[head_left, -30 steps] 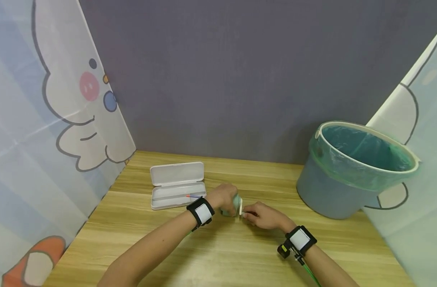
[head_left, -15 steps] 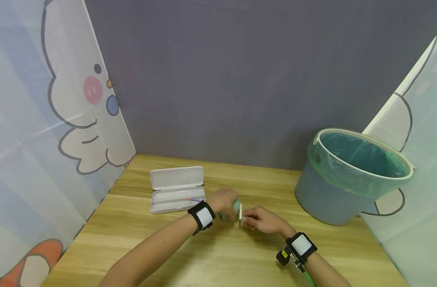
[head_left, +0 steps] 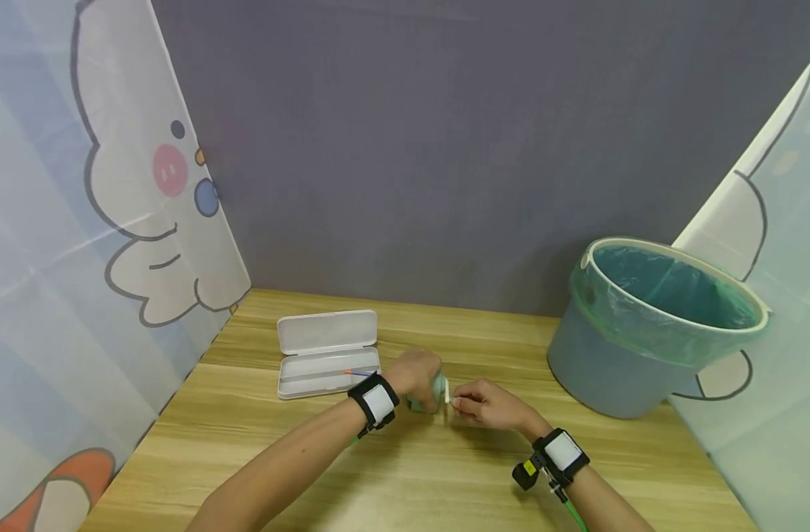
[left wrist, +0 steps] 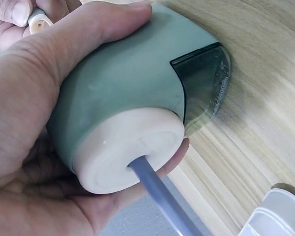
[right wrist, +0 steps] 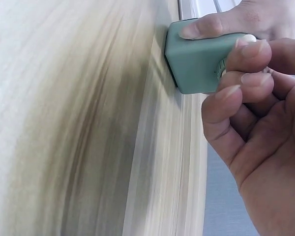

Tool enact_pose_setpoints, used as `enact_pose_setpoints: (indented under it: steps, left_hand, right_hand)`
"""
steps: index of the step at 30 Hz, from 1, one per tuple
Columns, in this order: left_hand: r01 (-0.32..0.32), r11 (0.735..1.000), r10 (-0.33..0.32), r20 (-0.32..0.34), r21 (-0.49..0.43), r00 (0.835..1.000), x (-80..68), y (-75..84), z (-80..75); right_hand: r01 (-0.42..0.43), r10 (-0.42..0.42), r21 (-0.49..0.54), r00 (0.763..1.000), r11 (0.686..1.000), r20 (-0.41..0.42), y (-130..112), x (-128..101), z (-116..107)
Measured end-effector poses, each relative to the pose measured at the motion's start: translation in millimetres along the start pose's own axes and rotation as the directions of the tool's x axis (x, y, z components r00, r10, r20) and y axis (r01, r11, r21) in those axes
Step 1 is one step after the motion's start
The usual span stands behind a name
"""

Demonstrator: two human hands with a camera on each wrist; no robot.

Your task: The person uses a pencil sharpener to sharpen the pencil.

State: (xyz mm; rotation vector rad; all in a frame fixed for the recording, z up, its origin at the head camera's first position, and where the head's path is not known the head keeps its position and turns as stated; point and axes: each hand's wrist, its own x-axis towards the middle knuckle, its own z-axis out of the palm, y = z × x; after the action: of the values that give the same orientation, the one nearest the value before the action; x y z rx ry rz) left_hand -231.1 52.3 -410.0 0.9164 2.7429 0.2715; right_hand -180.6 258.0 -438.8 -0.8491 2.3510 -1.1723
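A pale green pencil sharpener (head_left: 437,386) (left wrist: 132,83) (right wrist: 194,61) lies on the wooden table (head_left: 405,480), and my left hand (head_left: 414,373) (left wrist: 24,147) grips it around its body. A blue pencil (left wrist: 162,201) (head_left: 360,372) sticks out of the white front end, toward the pencil case. My right hand (head_left: 478,403) (right wrist: 255,123) pinches the small white crank knob (left wrist: 39,22) (right wrist: 248,38) on the sharpener's other end. A dark clear shavings drawer (left wrist: 206,81) faces the tabletop.
An open white pencil case (head_left: 327,353) (left wrist: 278,216) lies just left of my hands. A blue-grey bin (head_left: 651,325) with a green liner stands at the right. Printed sheets (head_left: 79,222) wall both sides, and a grey wall closes the back.
Both hands stay on the sharpener. My right hand has shifted slightly upward at the crank, and the view has moved a little.
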Motion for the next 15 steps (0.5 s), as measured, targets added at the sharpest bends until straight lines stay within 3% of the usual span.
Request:
enact_pose_setpoints:
  steps: [15]
  left_hand:
    - [-0.028,0.999,0.028,-0.010,0.022,1.000,3.6,-2.1,0.2]
  right_hand:
    - [0.009,-0.009,-0.037,1.000,0.999,0.003,-0.9,1.7,-6.9]
